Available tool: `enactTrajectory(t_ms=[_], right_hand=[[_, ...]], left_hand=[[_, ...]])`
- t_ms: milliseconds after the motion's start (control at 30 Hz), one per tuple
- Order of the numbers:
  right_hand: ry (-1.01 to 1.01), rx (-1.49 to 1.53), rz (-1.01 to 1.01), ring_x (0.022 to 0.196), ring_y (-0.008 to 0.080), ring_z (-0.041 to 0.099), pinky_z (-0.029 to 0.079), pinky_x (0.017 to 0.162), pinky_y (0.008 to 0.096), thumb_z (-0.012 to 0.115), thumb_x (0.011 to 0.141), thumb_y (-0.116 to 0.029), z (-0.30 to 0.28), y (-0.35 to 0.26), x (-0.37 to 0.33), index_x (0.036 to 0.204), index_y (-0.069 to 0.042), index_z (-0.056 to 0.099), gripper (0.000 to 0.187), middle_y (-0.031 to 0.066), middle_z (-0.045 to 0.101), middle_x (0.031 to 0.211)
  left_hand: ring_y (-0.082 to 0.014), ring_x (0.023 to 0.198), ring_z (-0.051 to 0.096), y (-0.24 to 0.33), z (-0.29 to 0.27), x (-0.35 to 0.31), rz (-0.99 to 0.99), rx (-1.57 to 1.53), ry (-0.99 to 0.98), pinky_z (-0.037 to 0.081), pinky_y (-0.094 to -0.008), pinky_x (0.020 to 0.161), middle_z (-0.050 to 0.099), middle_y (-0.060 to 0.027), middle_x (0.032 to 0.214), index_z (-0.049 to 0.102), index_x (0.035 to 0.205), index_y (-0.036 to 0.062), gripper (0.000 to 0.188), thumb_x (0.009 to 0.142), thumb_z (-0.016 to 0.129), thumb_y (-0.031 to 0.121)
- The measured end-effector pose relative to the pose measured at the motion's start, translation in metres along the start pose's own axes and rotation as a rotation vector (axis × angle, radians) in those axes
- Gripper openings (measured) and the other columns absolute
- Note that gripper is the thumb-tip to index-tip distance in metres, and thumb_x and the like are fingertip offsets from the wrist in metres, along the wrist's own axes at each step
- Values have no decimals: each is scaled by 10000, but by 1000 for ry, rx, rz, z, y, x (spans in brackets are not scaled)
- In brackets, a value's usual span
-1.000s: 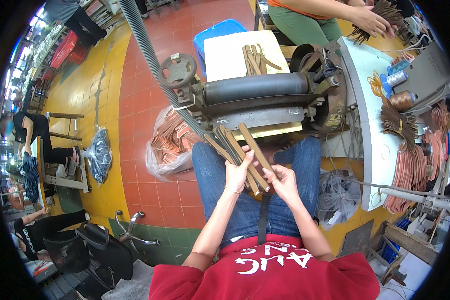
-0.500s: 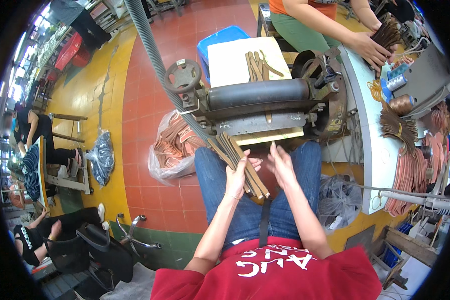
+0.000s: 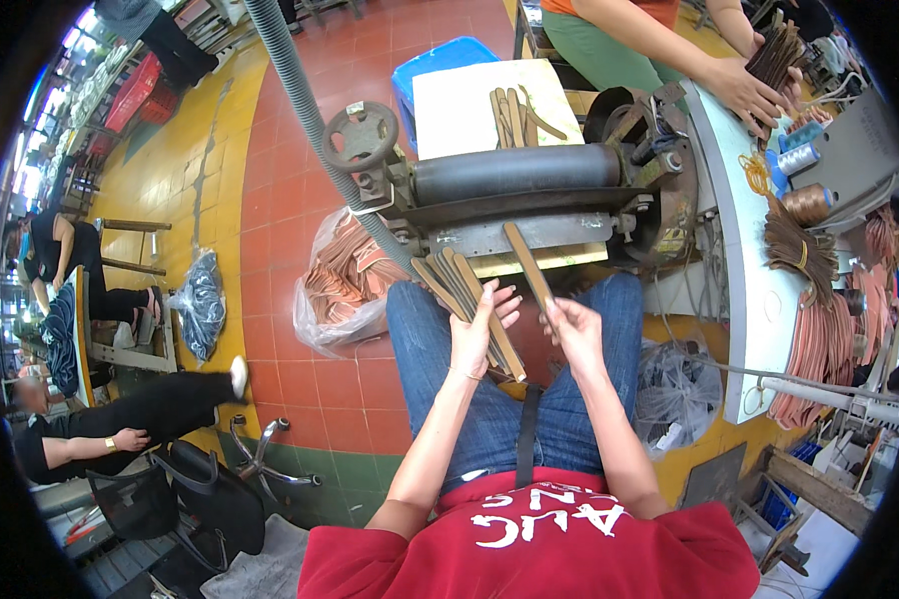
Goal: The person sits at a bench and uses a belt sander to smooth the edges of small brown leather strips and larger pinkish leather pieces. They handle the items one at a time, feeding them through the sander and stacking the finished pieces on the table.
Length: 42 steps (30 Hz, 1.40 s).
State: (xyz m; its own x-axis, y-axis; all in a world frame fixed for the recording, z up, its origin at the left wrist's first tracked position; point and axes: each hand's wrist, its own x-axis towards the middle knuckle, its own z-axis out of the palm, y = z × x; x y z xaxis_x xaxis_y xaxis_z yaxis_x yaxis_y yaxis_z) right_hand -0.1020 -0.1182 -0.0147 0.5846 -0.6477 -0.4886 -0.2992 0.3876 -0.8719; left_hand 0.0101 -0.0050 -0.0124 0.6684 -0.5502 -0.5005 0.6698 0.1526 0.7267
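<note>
A bundle of long brown strips (image 3: 456, 285), some edged darker, lies across my left hand (image 3: 480, 327). The thumb and palm grip it, while other fingers stretch out to the right. Between the pinched fingers of my right hand (image 3: 572, 325) is a single brown strip (image 3: 525, 262), its far end pointing up at the machine's front plate. Just ahead stands a roller machine (image 3: 514, 178) with a dark cylinder and a handwheel (image 3: 360, 137) at its left. Several more brown strips (image 3: 510, 118) rest on the pale board (image 3: 454, 108) behind the roller.
A grey hose (image 3: 305, 105) runs down beside the machine. On the floor at left is a clear bag of pinkish strips (image 3: 345, 280). A co-worker's hands (image 3: 744, 92) hold dark strips over the white table (image 3: 759, 339) at right, where thread spools (image 3: 805, 204) and bundles stand.
My right hand, open before, now pinches one strip that reaches toward the machine. The strip that stuck out under the roller is gone from there. At left, a seated person's leg has stretched out.
</note>
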Motion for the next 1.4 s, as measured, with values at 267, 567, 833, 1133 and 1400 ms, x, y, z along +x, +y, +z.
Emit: enactTrajectory(t_ms=[267, 567, 833, 1133, 1400], right_hand=[[250, -107, -212, 945, 161, 566, 425, 836, 211, 656, 855, -347, 44, -2, 52, 1280, 138, 371, 705, 163, 598, 1031], [-227, -97, 0, 731, 78, 595, 482, 671, 229, 654, 868, -173, 12, 16, -47, 996, 38, 670, 248, 44, 676, 833], [104, -79, -85, 631, 61, 542, 418, 533, 194, 593, 914, -258, 3, 13, -33, 979, -11, 678, 269, 21, 641, 747], [-3, 343, 39, 851, 149, 564, 461, 734, 286, 545, 921, -389, 12, 8, 57, 1122, 6, 545, 443, 103, 602, 967], [-160, 278, 369, 1129, 246, 463, 364, 966, 380, 422, 860, -659, 14, 13, 12, 1347, 1, 344, 824, 174, 466, 1239]], left_hand=[[-286, 1027, 604, 2, -7, -2, -46, -98, -40, 519, -372, 871, 573, -215, 1146, 441, 1255, -78, 432, 976, 410, 250], [-290, 1116, 563, 0, 5, 0, 16, -72, -104, 488, -336, 927, 546, -209, 1218, 484, 1209, -87, 371, 966, 458, 193], [-283, 1077, 586, -4, 5, -8, -37, -57, 21, 503, -365, 897, 544, -216, 1209, 490, 1207, -63, 401, 966, 477, 257], [-316, 1105, 556, 3, -16, -6, -33, -162, -125, 473, -398, 923, 501, -220, 1255, 422, 1295, -67, 486, 954, 299, 257], [-282, 1089, 575, -1, -11, -7, -25, -56, -124, 481, -373, 929, 537, -201, 1222, 452, 1267, -70, 438, 976, 349, 240]])
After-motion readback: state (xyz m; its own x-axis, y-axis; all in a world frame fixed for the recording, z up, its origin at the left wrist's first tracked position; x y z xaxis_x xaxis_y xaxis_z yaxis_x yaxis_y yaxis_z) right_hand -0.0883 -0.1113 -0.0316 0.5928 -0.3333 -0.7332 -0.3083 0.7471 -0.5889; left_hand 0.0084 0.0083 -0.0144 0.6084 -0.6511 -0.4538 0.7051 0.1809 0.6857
